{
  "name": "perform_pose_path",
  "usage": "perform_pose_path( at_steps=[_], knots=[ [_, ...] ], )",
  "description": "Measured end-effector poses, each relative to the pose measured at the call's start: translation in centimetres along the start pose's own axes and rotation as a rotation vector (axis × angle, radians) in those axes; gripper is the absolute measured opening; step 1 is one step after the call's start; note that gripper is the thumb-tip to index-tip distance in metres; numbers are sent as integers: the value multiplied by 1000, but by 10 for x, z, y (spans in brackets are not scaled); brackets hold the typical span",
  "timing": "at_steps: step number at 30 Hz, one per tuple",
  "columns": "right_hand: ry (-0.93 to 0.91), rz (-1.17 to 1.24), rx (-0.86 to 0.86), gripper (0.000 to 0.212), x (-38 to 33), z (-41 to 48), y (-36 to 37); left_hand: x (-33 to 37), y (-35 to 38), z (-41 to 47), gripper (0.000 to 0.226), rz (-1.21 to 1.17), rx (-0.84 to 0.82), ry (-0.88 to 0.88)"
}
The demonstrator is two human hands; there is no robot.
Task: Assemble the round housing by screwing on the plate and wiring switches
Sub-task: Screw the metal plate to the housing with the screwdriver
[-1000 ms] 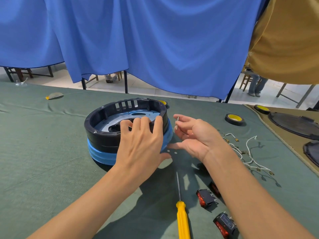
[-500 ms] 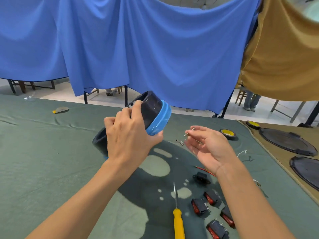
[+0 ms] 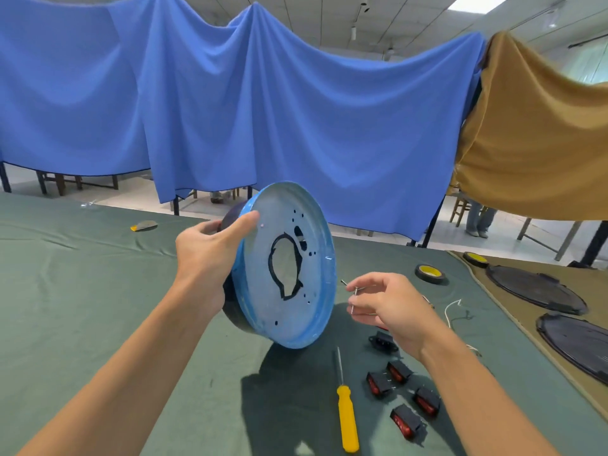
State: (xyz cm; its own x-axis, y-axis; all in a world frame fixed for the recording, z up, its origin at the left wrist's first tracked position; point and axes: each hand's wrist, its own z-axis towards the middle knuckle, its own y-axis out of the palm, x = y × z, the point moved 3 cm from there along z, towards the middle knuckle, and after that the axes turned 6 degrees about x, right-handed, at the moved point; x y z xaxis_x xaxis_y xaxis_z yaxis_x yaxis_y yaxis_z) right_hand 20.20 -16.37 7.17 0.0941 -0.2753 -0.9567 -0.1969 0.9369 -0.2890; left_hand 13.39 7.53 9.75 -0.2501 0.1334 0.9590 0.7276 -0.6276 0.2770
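Green-clothed worktop [image 3: 82, 307] is carrying a yellow screwdriver [image 3: 348, 422] and red switches [image 3: 378, 383] below the right hand [image 3: 391, 311], which is pinching screws [image 3: 354, 290]; left hand [image 3: 204, 255] is gripping the tilted round housing [image 3: 286, 274] aloft; blue curtain [image 3: 263, 110] is hanging beyond.

left side: wide bare green table cloth [image 3: 82, 307], open passage | centre: round black housing with blue metal plate [image 3: 286, 268] held tilted, blocks the middle | near right: yellow-handled screwdriver [image 3: 347, 419], four red-and-black rocker switches [image 3: 378, 384], black socket [image 3: 381, 342] crowd the cloth | far right: black-and-yellow tape roll [image 3: 430, 274], white wires [image 3: 452, 311]
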Motion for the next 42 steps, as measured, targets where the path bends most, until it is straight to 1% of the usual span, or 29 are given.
perform_pose_path(
  at_steps=[2, 5, 6, 8, 11, 15, 18, 21, 23, 26, 27, 29, 30, 32, 34, 36, 42],
  knots=[
    [-27, -15, -8, 13, -1, -5, 0, -2, -9, 0, 31, -35, 2, -117],
    [-80, -59, -30, 13, -7, -12, 0, -8, -24, 6, 40, -47, 49, -251],
    [-98, -71, -28, 13, -9, -14, 0, -12, -28, 8, 43, -42, 47, -290],
    [-129, -74, -21, 14, -13, -18, 0, -22, -35, 11, 49, -20, -8, -371],
    [-164, -97, -13, 13, -18, -21, -1, -37, -41, 11, 48, 4, -73, -486],
    [-195, -125, 7, 14, -23, -26, -1, -53, -45, 11, 49, -6, -43, -578],
    [-122, -214, -41, 18, -19, -30, 0, -61, -45, 12, 48, -25, 7, -611],
    [-16, -444, -160, 23, -5, -34, 2, -68, -46, 11, 45, -26, 44, -618],
    [6, -610, -183, 25, 7, -35, 6, -72, -48, 13, 45, -35, 49, -623],
    [4, -802, -158, 17, 24, -35, 15, -77, -51, 15, 48, -39, 41, -644],
    [-7, -862, -151, 18, 26, -37, 19, -78, -52, 17, 49, -36, 36, -652],
    [-62, -991, -139, 32, 30, -40, 26, -80, -52, 19, 49, -39, 26, -668],
    [-93, -1078, -142, 35, 32, -42, 28, -82, -52, 20, 48, -45, 21, -671],
    [-124, -1240, -185, 33, 35, -46, 33, -84, -53, 23, 47, -62, 16, -667],
    [-94, -1268, -251, 29, 38, -48, 36, -87, -54, 25, 44, -86, 6, -659],
    [-70, -1246, -267, 26, 39, -45, 36, -89, -56, 26, 42, -108, -13, -646],
    [-50, -1281, -167, 25, 43, -34, 17, -92, -58, 32, 39, -116, -64, -597]
  ],
)
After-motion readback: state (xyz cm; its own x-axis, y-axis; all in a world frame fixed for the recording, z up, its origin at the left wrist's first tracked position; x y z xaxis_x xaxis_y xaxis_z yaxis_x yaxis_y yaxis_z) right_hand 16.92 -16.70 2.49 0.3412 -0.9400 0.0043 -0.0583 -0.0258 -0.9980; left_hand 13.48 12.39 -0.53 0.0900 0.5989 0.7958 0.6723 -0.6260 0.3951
